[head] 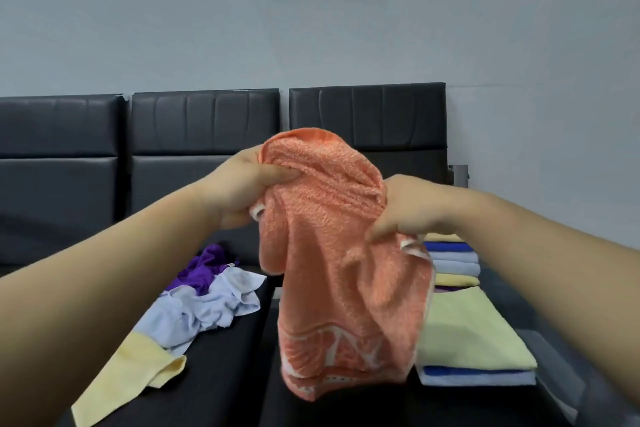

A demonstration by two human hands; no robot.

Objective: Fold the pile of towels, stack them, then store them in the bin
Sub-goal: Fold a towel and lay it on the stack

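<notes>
1. Head view: we hold the orange towel bunched in the air above the bench. The left hand clamps its top with thumb and fingers, and the right hand pinches a side edge with curled fingers.
2. The unfolded pile lies left and the folded stack right. We see no bin.
3. Risk: we may find the wrong corners in the crumpled cloth and fold it crooked. The hanging end may also drag over the stack.

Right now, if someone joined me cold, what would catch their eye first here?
The orange towel stands out first, bunched and hanging mid-frame, gripped by the left hand and right hand. Below left, a crumpled pile of purple, pale blue and yellow towels lies on the black seat; at right sit two folded stacks, the near stack topped in yellow, the far stack behind it.
</notes>
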